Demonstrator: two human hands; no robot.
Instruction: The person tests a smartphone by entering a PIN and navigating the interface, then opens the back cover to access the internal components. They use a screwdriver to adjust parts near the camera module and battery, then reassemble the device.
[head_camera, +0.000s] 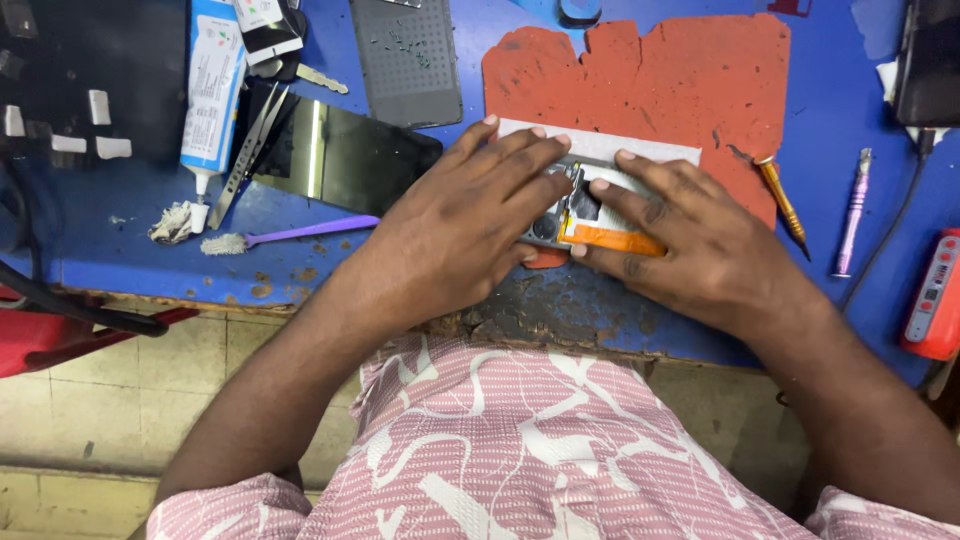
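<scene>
Opened phone (585, 212) lies on the red mat (680, 80), near the table (830, 140) front edge, pinned flat under both hands. Orange flex strip (612, 240) is exposed; a slipped press could likely crease or tear it. Left hand (460, 235) is laid palm-down, fingers extended, pressing. Right hand (690, 245) is angled in, fingers flat, nothing clenched. Screwdriver (782, 205) lies just beside.

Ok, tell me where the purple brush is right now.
The purple brush lies on the blue table in the head view, just beyond the left hand, in front of the black phone screen and right of a crumpled wad.
</scene>
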